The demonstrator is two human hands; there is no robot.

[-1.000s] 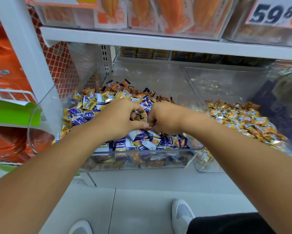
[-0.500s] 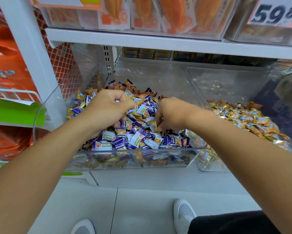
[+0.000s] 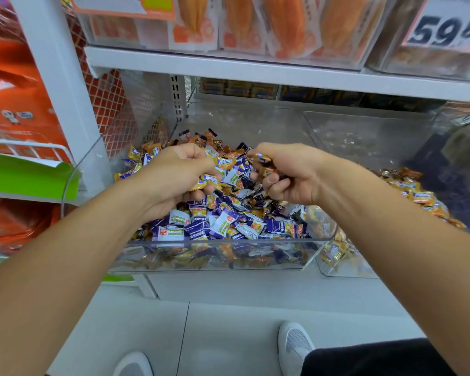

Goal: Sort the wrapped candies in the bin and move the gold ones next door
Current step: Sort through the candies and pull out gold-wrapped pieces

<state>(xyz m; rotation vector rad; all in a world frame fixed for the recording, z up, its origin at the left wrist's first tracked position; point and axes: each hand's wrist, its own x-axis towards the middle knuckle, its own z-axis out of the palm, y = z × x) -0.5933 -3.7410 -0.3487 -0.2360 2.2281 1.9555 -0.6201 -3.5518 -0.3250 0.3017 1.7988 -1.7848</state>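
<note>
Wrapped candies point(image 3: 223, 221), a mix of purple-and-white and gold wrappers, filled a clear plastic bin point(image 3: 212, 255) that sat on a white store shelf, and this bin serves as the landmark for everything else. Above the pile, over the middle of the bin, both of the person's bare hands were raised with their fingers curled. To the left above the bin, the left hand point(image 3: 174, 176) gripped a small bunch of candies, a gold wrapper edge showing below its thumb. To the right above the bin, the right hand point(image 3: 288, 176) also held candies, with gold and purple wrappers poking out between its fingers and thumb. Just beside the bin on its right, touching it, stood a second clear bin point(image 3: 334, 267) holding mostly gold candies point(image 3: 418, 194). Over the bin ran an upper shelf point(image 3: 255, 67) stocked with orange packages, and a price sign point(image 3: 445, 25) reading 59.8 hung above and to the right. Left of the bin was a green tray edge point(image 3: 30, 177). Below the bin, on the pale floor, two white shoes point(image 3: 294, 346) were visible.
</note>
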